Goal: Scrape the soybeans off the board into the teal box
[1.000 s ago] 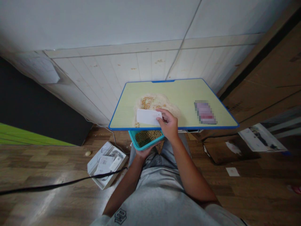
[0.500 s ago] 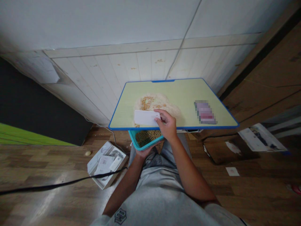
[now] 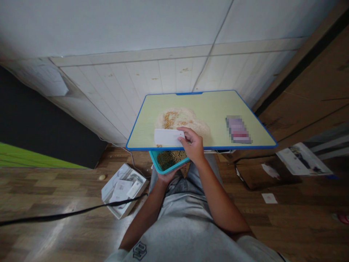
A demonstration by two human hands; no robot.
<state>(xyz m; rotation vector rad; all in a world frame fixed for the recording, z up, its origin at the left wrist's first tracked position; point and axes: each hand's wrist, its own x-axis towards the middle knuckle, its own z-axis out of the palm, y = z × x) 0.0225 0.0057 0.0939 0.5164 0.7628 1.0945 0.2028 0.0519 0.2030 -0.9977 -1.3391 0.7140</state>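
A person's right hand (image 3: pixel 193 145) pinched a white card (image 3: pixel 168 137) by its right end; the card stretched toward 9 o'clock from the fingers, lying on a pile of mixed grains (image 3: pixel 182 121) near the front edge of a small table (image 3: pixel 218 109). The left hand (image 3: pixel 166 176) gripped a teal tray (image 3: pixel 160 168) of beans from below, at 6 o'clock of the card.

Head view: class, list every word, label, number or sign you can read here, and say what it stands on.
No text can be read.
Shirt emblem: a logo, no clear letters.
Pixelated item on the table: blurred out.
White card in the right hand: blank.
Floor box and paper: print too small.
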